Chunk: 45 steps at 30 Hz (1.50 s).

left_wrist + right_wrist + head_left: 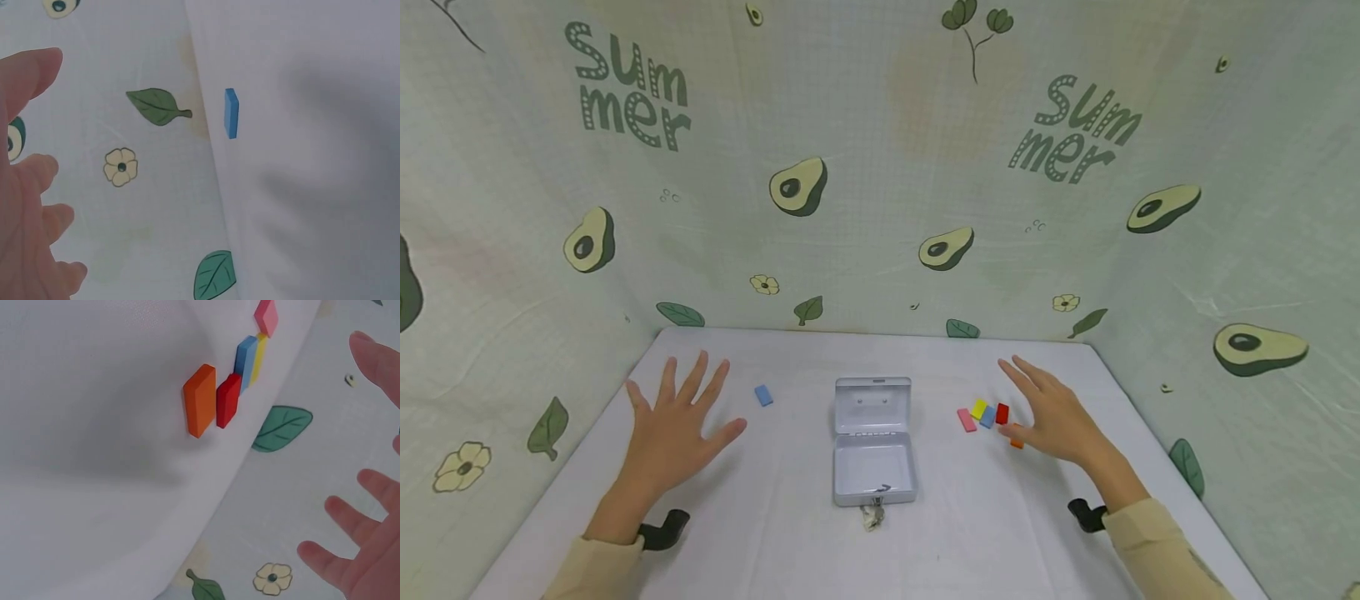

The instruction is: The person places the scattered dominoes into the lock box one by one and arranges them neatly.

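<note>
My left hand (673,437) is held over the left of the table with fingers spread, holding nothing; a single blue block (763,395) lies to its right. Above the right side, my right hand (1056,417) hovers with fingers apart, also holding nothing. Near its fingertips lie a pink block (966,420), a yellow block (978,408), another blue block (988,417), a red block (1002,413) and an orange block (1017,442), partly covered by the hand in the head view. Between the hands stands a metal box (875,471), its lid (873,406) raised.
Something small and crumpled, perhaps keys (872,517), hangs at the box's front latch. The white table (790,550) is bordered by a printed cloth (865,125) at the back and both sides. Black straps show at both wrists.
</note>
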Available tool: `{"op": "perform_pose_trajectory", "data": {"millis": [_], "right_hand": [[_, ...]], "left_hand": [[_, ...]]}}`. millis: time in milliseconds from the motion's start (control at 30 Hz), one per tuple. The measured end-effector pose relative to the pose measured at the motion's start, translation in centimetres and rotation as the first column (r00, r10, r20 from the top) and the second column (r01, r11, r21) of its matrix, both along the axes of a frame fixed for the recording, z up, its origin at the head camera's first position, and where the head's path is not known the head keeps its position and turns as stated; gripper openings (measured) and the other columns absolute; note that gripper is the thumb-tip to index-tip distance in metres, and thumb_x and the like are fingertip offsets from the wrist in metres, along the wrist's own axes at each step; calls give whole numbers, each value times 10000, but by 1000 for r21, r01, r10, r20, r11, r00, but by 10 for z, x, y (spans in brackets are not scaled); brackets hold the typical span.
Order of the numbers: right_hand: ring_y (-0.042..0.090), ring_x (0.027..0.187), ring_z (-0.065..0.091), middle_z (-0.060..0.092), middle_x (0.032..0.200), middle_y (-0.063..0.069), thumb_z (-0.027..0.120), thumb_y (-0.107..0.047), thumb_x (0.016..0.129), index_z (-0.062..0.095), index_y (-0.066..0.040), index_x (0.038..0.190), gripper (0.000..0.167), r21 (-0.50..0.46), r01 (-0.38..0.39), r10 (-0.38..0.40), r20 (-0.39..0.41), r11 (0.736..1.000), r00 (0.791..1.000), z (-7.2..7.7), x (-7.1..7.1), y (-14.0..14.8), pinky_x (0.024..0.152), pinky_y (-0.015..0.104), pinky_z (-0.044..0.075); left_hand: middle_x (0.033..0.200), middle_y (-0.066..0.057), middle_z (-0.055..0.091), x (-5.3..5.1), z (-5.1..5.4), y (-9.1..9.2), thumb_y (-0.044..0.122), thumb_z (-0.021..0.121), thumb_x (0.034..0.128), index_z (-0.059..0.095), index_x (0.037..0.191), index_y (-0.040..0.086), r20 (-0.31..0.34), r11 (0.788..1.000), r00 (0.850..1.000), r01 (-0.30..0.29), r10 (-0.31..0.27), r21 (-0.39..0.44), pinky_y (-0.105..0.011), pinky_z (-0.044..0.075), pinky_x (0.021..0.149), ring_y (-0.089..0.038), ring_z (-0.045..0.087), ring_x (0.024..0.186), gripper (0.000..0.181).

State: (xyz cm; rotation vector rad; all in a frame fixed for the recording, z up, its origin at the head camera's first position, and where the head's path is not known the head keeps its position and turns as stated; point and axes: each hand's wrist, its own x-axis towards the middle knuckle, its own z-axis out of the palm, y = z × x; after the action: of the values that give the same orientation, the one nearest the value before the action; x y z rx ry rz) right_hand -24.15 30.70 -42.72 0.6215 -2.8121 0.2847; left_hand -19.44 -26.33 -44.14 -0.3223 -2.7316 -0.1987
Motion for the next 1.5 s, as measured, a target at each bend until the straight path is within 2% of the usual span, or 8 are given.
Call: {"op": "perform_pose_trajectory", "data": {"millis": [367, 600, 733, 833, 1067, 1167, 1367, 1500], "right_hand": [[483, 1483, 392, 329, 1700, 181, 927, -297, 832, 315, -209, 1684, 1052, -33, 25, -21, 113, 999, 993, 0, -7, -6, 1045, 724, 460], [496, 1479, 394, 344, 1693, 177, 933, -278, 830, 362, -194, 1665, 1015, -64, 23, -13, 156, 998, 988, -2, -10, -11, 1037, 711, 474], [502, 1470, 400, 355, 1686, 178, 925, -270, 840, 387, -188, 1653, 979, -78, 17, -3, 167, 997, 986, -3, -11, -13, 1033, 712, 478], [500, 1473, 395, 361, 1682, 178, 917, -270, 850, 391, -187, 1650, 961, -89, 6, 9, 173, 996, 985, -4, -12, -13, 1039, 712, 473], [477, 1465, 411, 402, 1643, 192, 906, -232, 864, 403, -165, 1642, 929, -126, -29, 54, 201, 992, 978, -6, -18, -17, 1041, 676, 494], [468, 1452, 429, 426, 1619, 196, 905, -224, 865, 413, -161, 1636, 917, -141, -32, 62, 219, 990, 974, -8, -20, -19, 1032, 663, 508], [448, 1462, 430, 445, 1606, 184, 907, -230, 867, 426, -172, 1634, 906, -169, -15, 61, 272, 985, 960, -11, -24, -25, 1059, 666, 486], [453, 1469, 419, 447, 1607, 191, 894, -233, 882, 428, -173, 1634, 887, -171, -15, 66, 298, 985, 952, -12, -26, -28, 1066, 682, 471]], "left_hand": [[1744, -207, 215, 5, -6, 18, 612, 659, 980, 193, 1718, 221, 104, 991, 993, 44, -58, 128, -866, 102, 1128, -569, 166, 1563, 956], [1748, -186, 224, 6, -12, 30, 566, 682, 989, 217, 1714, 228, 153, 960, 980, 79, -124, 270, -791, 175, 1179, -548, 196, 1564, 925], [1756, -154, 221, 6, -17, 36, 564, 662, 1007, 211, 1715, 245, 171, 941, 974, 84, -147, 329, -801, 258, 1141, -525, 221, 1567, 898], [1763, -126, 211, 6, -20, 41, 530, 666, 1016, 202, 1716, 252, 180, 917, 968, 94, -175, 389, -820, 299, 1100, -494, 241, 1571, 884], [1744, -96, 279, 5, -29, 52, 480, 688, 1020, 240, 1708, 270, 182, 834, 947, 128, -263, 537, -767, 276, 1159, -433, 275, 1579, 848], [1714, -124, 333, 6, -32, 58, 466, 696, 1018, 245, 1705, 303, 198, 806, 940, 118, -279, 579, -747, 358, 1124, -434, 394, 1518, 838], [1686, -138, 381, 6, -35, 71, 350, 746, 1005, 259, 1700, 301, 223, 741, 914, 113, -339, 662, -590, 498, 1087, -393, 562, 1394, 851], [1673, -147, 406, 7, -35, 79, 360, 756, 997, 286, 1693, 274, 249, 723, 898, 102, -362, 684, -551, 513, 1083, -366, 592, 1370, 844]]}}
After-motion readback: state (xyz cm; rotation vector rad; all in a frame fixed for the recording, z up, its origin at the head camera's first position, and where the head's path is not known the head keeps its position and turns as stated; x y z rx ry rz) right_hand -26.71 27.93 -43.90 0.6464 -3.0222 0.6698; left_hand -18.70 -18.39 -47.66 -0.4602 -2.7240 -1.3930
